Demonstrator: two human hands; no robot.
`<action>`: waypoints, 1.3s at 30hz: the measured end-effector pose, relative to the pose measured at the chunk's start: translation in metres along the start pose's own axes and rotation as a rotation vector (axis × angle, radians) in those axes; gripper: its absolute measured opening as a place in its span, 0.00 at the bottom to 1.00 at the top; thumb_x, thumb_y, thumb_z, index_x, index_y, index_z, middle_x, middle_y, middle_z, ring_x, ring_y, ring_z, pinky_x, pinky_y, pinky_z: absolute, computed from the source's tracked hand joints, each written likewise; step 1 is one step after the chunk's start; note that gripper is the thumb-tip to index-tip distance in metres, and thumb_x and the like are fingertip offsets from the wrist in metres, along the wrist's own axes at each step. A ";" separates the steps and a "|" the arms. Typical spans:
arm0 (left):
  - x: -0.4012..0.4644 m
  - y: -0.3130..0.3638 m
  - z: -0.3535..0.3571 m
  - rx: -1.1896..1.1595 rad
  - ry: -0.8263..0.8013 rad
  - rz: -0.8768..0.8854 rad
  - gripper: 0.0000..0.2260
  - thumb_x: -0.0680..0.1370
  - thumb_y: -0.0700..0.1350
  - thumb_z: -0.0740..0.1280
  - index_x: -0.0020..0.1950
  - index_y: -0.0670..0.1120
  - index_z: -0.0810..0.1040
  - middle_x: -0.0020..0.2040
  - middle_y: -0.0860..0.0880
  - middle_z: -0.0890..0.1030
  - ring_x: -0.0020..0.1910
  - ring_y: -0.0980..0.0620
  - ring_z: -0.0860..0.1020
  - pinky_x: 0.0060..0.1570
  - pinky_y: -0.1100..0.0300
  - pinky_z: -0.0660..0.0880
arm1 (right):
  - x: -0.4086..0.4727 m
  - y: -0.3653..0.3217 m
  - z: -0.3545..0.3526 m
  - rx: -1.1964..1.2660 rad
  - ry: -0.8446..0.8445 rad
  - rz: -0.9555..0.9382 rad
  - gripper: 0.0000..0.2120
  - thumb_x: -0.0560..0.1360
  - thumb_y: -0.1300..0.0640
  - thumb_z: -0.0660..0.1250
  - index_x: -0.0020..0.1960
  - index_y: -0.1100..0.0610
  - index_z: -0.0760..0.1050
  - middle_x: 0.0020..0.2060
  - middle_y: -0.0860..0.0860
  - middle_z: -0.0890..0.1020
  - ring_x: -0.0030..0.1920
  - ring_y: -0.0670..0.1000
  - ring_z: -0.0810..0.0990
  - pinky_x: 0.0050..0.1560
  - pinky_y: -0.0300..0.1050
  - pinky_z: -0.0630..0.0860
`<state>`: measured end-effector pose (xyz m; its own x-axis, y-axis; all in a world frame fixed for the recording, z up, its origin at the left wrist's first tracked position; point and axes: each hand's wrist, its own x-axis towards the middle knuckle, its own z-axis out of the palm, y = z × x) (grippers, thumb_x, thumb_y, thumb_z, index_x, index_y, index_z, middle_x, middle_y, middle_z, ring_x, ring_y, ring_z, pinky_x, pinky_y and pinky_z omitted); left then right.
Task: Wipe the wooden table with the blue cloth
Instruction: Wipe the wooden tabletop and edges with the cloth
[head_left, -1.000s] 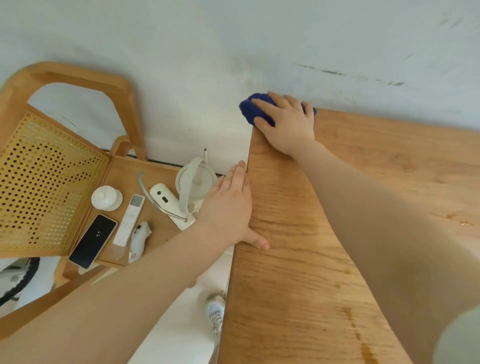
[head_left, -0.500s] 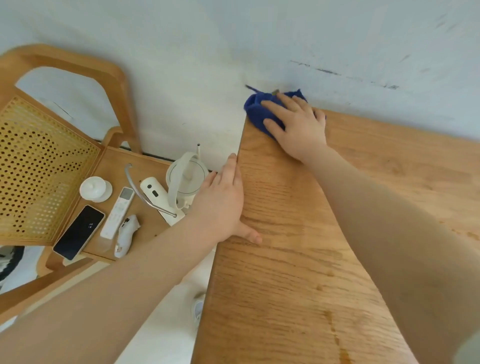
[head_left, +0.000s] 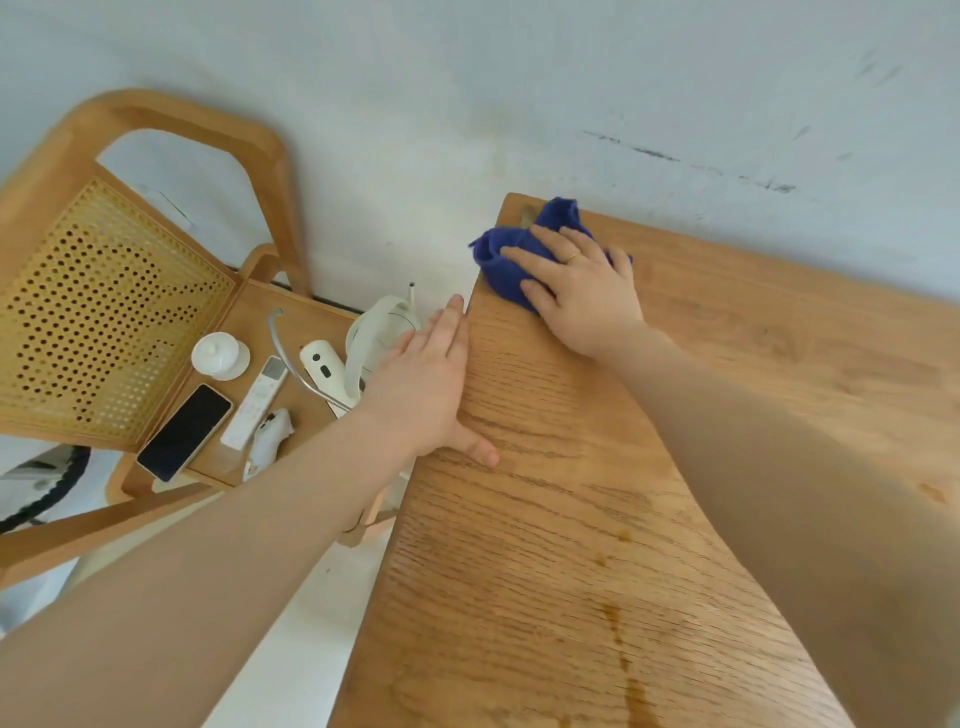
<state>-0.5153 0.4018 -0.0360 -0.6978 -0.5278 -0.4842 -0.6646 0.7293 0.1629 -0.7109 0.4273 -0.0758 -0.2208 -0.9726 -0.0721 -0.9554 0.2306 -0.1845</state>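
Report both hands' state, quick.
Left hand: open, fingers straight along the wooden table edge, thumb on top.
Right hand: open, fingers spread, pressing the blue cloth onto the table's far corner.

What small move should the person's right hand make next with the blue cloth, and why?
Probably draw the blue cloth back along the wooden table toward the body: the right hand presses it at the far corner, and brownish streaks remain nearer.

Single head view, looking steeply down from above at wooden table (head_left: 597, 519) corner by wall, close range
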 end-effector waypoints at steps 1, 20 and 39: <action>0.000 0.000 0.001 0.003 -0.014 -0.006 0.64 0.57 0.70 0.70 0.75 0.40 0.36 0.76 0.46 0.34 0.76 0.48 0.42 0.74 0.54 0.44 | 0.012 0.008 0.000 0.013 0.021 0.071 0.19 0.80 0.46 0.51 0.71 0.38 0.60 0.74 0.47 0.61 0.74 0.54 0.56 0.68 0.59 0.53; -0.002 0.010 -0.003 0.225 -0.067 0.037 0.59 0.62 0.71 0.65 0.75 0.43 0.32 0.75 0.46 0.30 0.75 0.47 0.35 0.72 0.50 0.37 | -0.009 0.045 -0.005 0.047 0.066 0.121 0.19 0.80 0.47 0.52 0.70 0.39 0.63 0.73 0.48 0.63 0.73 0.53 0.57 0.68 0.57 0.53; 0.006 0.079 0.013 0.042 -0.034 -0.064 0.65 0.57 0.73 0.68 0.74 0.40 0.33 0.75 0.43 0.31 0.75 0.47 0.36 0.75 0.53 0.43 | -0.035 0.087 -0.010 0.045 0.057 0.148 0.19 0.80 0.46 0.52 0.70 0.39 0.62 0.74 0.48 0.62 0.74 0.54 0.56 0.68 0.58 0.53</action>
<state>-0.5686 0.4622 -0.0371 -0.6443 -0.5592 -0.5218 -0.6953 0.7124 0.0950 -0.7880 0.4809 -0.0793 -0.3705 -0.9277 -0.0457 -0.9022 0.3712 -0.2196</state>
